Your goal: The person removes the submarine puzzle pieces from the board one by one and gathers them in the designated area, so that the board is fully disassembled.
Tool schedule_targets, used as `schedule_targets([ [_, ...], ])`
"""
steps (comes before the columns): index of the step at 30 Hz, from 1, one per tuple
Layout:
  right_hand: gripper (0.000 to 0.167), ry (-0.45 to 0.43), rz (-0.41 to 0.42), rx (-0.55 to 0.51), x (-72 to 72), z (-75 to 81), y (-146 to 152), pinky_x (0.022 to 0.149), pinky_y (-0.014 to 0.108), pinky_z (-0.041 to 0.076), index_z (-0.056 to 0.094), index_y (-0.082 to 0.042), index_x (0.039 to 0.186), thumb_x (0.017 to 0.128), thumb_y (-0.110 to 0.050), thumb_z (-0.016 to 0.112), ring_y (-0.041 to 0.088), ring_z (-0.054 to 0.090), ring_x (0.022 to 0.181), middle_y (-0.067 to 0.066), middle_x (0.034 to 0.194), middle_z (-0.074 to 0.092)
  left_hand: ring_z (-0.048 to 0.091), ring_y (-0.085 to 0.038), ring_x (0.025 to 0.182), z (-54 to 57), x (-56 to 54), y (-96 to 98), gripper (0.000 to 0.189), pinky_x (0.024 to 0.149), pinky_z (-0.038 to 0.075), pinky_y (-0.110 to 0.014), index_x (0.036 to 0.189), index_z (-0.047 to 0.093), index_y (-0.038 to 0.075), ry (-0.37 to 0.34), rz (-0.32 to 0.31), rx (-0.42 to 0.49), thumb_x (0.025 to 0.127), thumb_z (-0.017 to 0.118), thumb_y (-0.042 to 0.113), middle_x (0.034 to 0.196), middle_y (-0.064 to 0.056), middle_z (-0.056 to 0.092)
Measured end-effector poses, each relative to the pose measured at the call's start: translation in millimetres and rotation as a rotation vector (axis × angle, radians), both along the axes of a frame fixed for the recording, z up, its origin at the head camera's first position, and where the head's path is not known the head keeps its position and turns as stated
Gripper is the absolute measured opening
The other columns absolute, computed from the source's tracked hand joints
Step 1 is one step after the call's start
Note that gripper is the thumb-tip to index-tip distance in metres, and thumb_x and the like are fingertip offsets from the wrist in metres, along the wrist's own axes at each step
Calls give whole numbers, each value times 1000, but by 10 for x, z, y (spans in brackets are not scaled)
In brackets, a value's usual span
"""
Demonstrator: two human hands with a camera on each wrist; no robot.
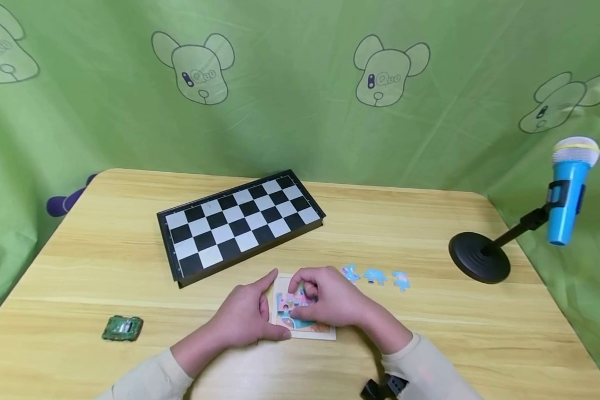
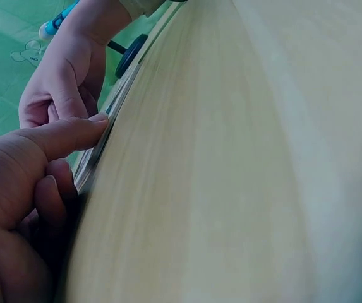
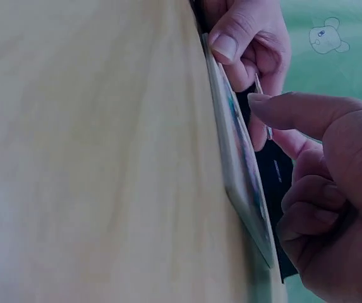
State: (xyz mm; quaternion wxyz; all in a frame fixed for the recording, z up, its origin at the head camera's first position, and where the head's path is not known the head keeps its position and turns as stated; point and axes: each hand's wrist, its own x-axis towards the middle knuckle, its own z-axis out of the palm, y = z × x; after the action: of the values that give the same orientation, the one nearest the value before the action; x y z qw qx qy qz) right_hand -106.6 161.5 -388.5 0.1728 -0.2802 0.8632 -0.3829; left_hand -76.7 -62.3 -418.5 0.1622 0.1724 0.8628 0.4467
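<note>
A small jigsaw puzzle board (image 1: 322, 335) with a pale border and a colourful picture lies flat on the table. My left hand (image 1: 242, 314) holds its left side, the thumb along the near edge and the index finger by the far left corner. Over the board, my right hand (image 1: 332, 297) pinches a thin jigsaw piece (image 3: 259, 85) between thumb and index finger, raised off the picture in the right wrist view. The right hand hides much of the picture. Three loose blue jigsaw pieces (image 1: 375, 276) lie in a row beyond the right hand.
A folded black-and-white chessboard (image 1: 240, 225) lies behind the hands. At the left sits a green toy car (image 1: 123, 328). A blue microphone (image 1: 570, 191) on a black round-based stand (image 1: 480, 258) stands at the right. A green curtain (image 1: 300, 111) hangs behind the wooden table (image 1: 205, 355).
</note>
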Motion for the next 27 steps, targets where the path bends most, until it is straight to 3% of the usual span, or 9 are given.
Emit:
schedule_targets([
  [11, 29, 29, -166, -26, 122, 86, 366, 69, 30, 44, 69, -23, 98, 77, -22, 88, 7, 30, 55, -9, 59, 30, 54, -14, 51, 9, 0, 2, 121, 47, 42, -30, 156, 30, 2, -14, 3, -13, 61, 95, 38, 61, 4, 57],
  [17, 28, 79, -212, -9, 173, 71, 596, 69, 30, 42, 69, -19, 97, 77, -16, 88, 6, 29, 57, -10, 60, 28, 54, -14, 52, 5, 1, 2, 120, 48, 42, -30, 156, 29, 1, -16, 4, -9, 62, 95, 37, 61, 4, 56],
  [27, 29, 64, -280, 39, 196, 65, 846, 64, 28, 39, 70, -17, 99, 76, -12, 88, 6, 28, 54, -9, 59, 28, 53, -13, 51, 7, 6, 6, 120, 49, 42, -30, 155, 29, 0, -7, 7, -14, 62, 95, 36, 60, 4, 56],
])
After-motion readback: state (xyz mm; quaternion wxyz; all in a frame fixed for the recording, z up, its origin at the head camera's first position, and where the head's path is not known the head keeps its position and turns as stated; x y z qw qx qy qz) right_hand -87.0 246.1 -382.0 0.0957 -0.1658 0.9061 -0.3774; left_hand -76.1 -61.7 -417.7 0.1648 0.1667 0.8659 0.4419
